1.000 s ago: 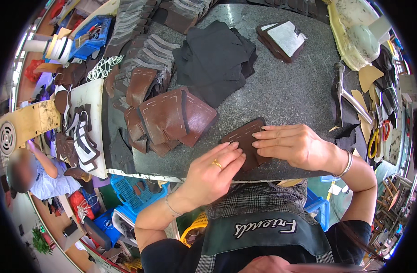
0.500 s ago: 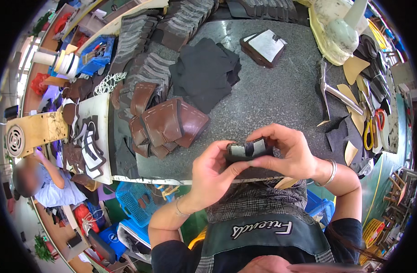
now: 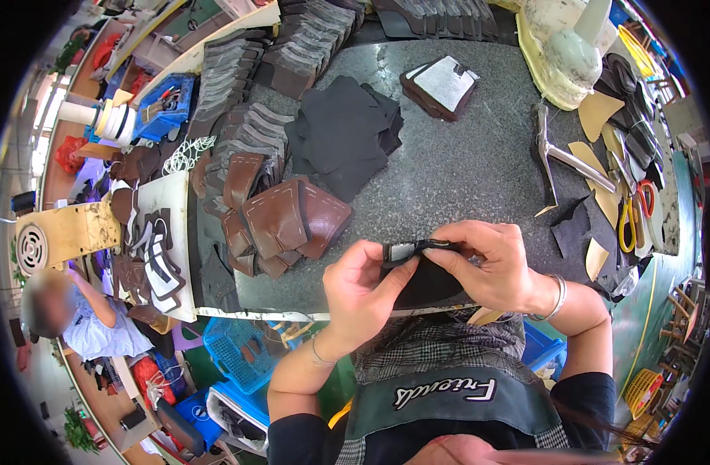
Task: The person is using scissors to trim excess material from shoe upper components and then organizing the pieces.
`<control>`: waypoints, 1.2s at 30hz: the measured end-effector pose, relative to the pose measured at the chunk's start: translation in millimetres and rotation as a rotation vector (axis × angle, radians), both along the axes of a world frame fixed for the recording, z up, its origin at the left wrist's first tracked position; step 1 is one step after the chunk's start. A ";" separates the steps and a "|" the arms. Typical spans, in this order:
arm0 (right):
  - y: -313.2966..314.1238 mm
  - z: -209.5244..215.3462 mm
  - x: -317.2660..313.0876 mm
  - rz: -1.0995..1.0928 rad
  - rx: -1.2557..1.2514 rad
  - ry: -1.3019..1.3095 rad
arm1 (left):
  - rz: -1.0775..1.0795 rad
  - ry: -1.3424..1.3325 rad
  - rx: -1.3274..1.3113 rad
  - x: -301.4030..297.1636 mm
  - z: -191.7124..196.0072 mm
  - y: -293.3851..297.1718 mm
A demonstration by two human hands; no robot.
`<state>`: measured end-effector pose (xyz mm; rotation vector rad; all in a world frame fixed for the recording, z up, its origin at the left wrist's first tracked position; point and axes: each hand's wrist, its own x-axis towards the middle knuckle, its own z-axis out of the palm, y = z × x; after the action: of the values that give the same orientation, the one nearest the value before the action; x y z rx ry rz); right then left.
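Observation:
Between both hands, over the table's near edge, is a thin black piece of leather or fabric [image 3: 430, 286] with a pale grey patch near its upper edge. My left hand [image 3: 359, 293] pinches its left side between thumb and fingers. With the thumb in front and fingers behind, my right hand [image 3: 490, 267] pinches the upper right edge. Several brown stitched leather pieces [image 3: 281, 221] lie left of my hands. Beyond them spreads a pile of black sheets [image 3: 339, 132]. A small stack of brown pieces topped with a silvery white one [image 3: 441, 84] sits farther back.
A hammer [image 3: 575, 159] and yellow-handled scissors [image 3: 627, 225] lie on the right among scraps. Fanned rows of dark cut pieces [image 3: 312, 43] line the back left. Blue baskets [image 3: 242, 353] stand below the table's left front. Another person [image 3: 99, 322] sits at far left.
The right thumb and fingers have shifted along the upper edge, covering part of it. The black piece now hangs lower between my hands, and less of the grey patch shows.

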<state>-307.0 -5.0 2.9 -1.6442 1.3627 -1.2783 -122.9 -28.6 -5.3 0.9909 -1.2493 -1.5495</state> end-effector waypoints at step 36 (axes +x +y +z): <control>-23.4 4.4 -12.6 0.302 0.723 -0.643 | -0.367 -0.463 -0.233 25.7 18.6 -7.7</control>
<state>-319.6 -28.4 7.3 -0.7962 0.9536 -0.8647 -97.2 -36.4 13.2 1.0412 -1.9794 -1.4368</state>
